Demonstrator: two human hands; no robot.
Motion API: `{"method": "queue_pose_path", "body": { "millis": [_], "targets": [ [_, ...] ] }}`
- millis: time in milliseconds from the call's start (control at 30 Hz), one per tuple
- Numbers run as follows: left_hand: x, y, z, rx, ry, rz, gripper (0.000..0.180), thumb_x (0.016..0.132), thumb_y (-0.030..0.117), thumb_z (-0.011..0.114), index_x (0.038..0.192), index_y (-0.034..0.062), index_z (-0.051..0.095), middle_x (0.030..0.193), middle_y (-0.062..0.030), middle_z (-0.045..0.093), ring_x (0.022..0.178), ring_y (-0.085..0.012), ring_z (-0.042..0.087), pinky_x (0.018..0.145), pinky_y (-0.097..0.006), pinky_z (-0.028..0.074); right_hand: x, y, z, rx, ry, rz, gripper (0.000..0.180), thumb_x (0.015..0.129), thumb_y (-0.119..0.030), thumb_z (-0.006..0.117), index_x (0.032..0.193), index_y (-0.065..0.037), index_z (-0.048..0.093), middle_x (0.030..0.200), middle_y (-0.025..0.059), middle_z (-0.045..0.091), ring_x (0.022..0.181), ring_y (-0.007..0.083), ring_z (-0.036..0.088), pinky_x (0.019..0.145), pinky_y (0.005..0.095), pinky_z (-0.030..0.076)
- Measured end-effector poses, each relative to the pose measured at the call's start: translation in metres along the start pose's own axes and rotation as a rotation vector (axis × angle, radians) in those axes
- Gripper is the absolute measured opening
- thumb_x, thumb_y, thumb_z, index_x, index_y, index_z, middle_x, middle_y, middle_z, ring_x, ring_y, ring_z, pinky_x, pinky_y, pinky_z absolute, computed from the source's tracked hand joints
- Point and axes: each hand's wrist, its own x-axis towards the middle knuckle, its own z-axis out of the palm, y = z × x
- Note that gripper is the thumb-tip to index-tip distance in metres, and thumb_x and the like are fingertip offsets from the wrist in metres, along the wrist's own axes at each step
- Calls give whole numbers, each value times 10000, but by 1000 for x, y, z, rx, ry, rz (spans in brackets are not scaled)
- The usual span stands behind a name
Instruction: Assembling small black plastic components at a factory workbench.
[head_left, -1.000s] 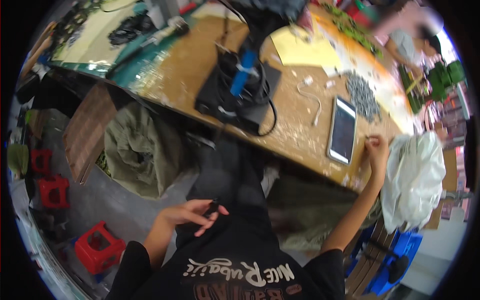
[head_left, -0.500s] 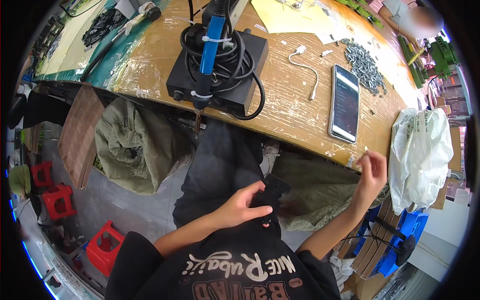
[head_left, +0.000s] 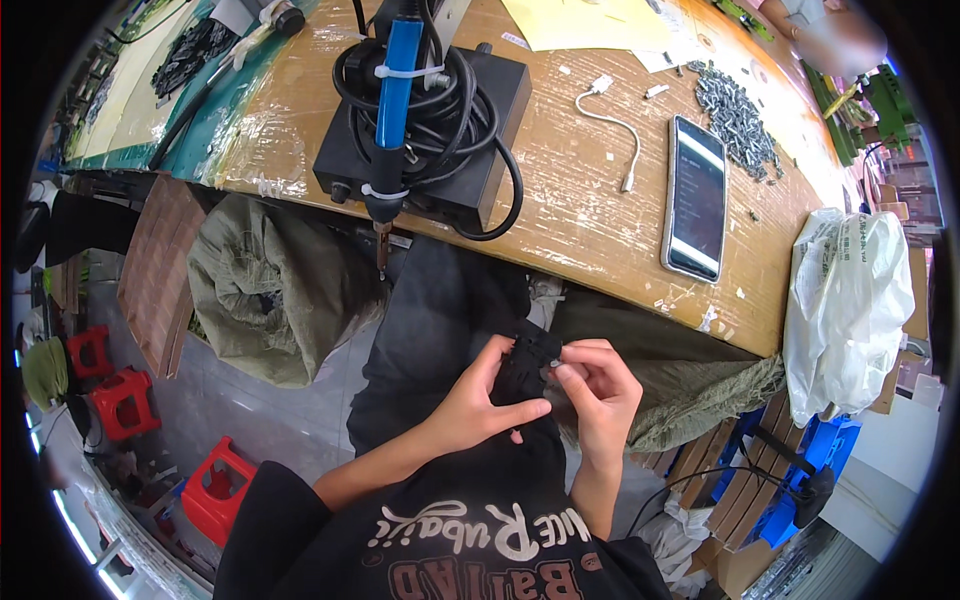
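Above my lap, my left hand (head_left: pixel 478 402) grips a black plastic part (head_left: pixel 524 366) between its thumb and fingers. The part has an uneven, notched outline, and its details are lost against the dark clothes. My right hand (head_left: pixel 603 392) meets the right side of the part, thumb and index finger pinched together. A tiny pale spot shows at those fingertips, too small to name. On the table beyond the hands lie a smartphone (head_left: pixel 695 200) and a heap of small dark metallic pieces (head_left: pixel 738 120).
A black box (head_left: pixel 490 150) with coiled cable and a blue-handled soldering iron (head_left: pixel 398 90) stands at the table's front edge. A short white cable (head_left: pixel 625 140) lies nearby. Green sacks (head_left: pixel 270 290) sit below; a white plastic bag (head_left: pixel 845 310) hangs right. Red stools (head_left: pixel 222 488) stand at left.
My right hand has come from the table's edge near the phone down and left to the black part. My left hand still holds that part, now slightly tilted differently.
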Motion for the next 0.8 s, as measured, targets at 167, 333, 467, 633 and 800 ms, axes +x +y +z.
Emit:
{"method": "queue_pose_path", "body": {
  "millis": [167,333,467,633,800],
  "targets": [
    [1,4,-3,125,118,-9,391,747,58,629,1032,14,366,784,-72,566,573,-90,560,463,-215,480,6,-6,4,-107,76,-128,199,710,142,554,885,50,578,887,109,573,780,121,551,633,183,430],
    [-1,10,-3,297,191,24,413,737,68,643,1044,15,372,824,-74,568,571,-87,558,454,-214,464,13,-7,3,-222,49,-207,184,704,138,557,856,40,592,856,105,595,756,132,549,620,190,422],
    [-1,6,-3,293,188,30,453,719,86,666,1057,19,372,846,-74,546,677,-81,543,542,-233,464,13,-9,4,-250,30,-215,189,694,146,555,852,47,581,846,117,595,761,162,550,644,217,430],
    [2,-11,-7,104,109,133,437,735,84,617,1081,14,360,850,-74,496,811,-80,467,736,-250,405,10,-9,5,-57,-28,-238,223,676,177,538,870,65,545,855,140,563,809,176,537,697,246,436],
    [0,-5,-16,-112,-86,16,415,810,197,450,1151,6,310,838,-69,492,776,-108,459,764,-242,371,6,-5,-3,69,-14,-187,265,674,193,526,909,70,516,910,144,511,837,177,522,738,261,435]
  ]
}}
